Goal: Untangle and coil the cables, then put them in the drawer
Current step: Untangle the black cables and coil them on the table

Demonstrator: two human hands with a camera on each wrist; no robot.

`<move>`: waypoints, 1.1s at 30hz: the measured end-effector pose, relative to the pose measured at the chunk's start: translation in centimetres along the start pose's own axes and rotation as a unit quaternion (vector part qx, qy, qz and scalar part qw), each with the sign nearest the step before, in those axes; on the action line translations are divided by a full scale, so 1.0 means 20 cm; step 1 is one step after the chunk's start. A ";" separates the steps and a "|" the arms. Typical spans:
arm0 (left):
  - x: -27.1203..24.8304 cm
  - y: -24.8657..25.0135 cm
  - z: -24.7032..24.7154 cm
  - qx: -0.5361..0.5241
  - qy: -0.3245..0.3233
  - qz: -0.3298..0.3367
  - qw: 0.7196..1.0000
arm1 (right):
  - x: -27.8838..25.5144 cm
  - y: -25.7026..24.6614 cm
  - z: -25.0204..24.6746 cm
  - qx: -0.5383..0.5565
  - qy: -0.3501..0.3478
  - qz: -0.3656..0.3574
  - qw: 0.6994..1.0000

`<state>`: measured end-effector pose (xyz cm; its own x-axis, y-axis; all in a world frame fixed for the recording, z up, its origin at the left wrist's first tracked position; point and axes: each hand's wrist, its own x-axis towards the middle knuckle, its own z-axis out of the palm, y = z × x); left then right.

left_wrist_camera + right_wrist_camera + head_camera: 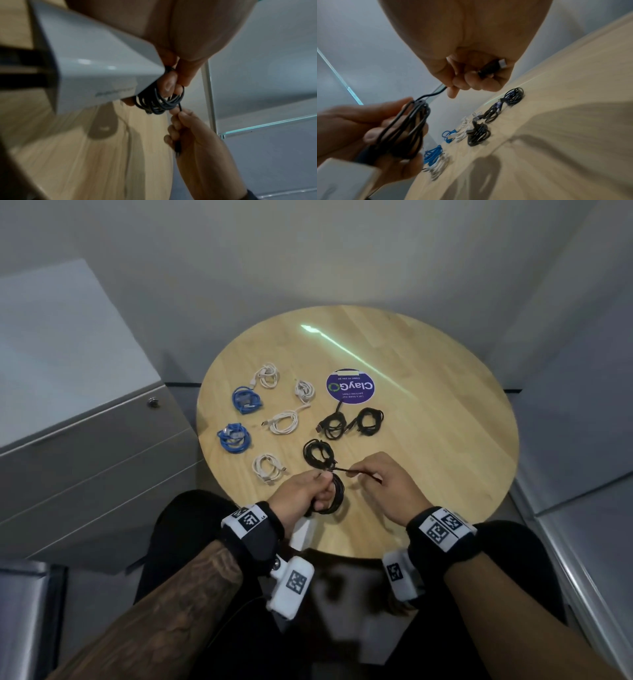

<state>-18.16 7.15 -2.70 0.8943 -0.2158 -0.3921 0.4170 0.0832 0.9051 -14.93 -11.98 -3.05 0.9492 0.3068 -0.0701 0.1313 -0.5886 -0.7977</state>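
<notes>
My left hand (310, 489) grips a coil of black cable (336, 494) just above the near part of the round wooden table (428, 446). In the left wrist view the loops of that black coil (157, 102) hang from my curled fingers. My right hand (376, 477) pinches the cable's free end (356, 472), pulled taut from the coil. The right wrist view shows the plug (494, 66) tucked in my right palm and the coil (409, 128) in my left hand (359, 129).
Coiled cables lie on the table: two blue (245, 399) (234, 437), several white (268, 374), and black ones (352, 422) (318, 453). A purple round sticker (350, 386) sits mid-table. A grey drawer cabinet (85, 419) stands at the left, its drawers closed.
</notes>
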 end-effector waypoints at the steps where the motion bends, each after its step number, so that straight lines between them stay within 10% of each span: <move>1: 0.01 0.00 0.00 -0.010 0.000 -0.001 1.000 | 0.00 0.02 0.02 -0.002 -0.016 0.011 1.000; 9: 0.06 -0.03 0.04 0.044 0.020 -0.001 0.999 | 0.02 0.07 0.06 0.077 0.013 0.114 0.990; 23: 0.07 0.01 0.07 -0.148 -0.073 -0.093 0.982 | 0.00 0.04 0.06 0.480 0.043 0.241 0.842; 33: 0.06 0.02 0.06 -0.205 0.014 -0.077 0.976 | -0.07 -0.05 0.16 0.311 -0.052 0.068 0.947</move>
<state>-17.06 5.67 -2.59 0.8173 -0.2303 -0.5282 0.5719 0.4360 0.6949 -17.27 -9.46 -3.98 0.9078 0.3508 -0.2300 -0.2140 -0.0843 -0.9732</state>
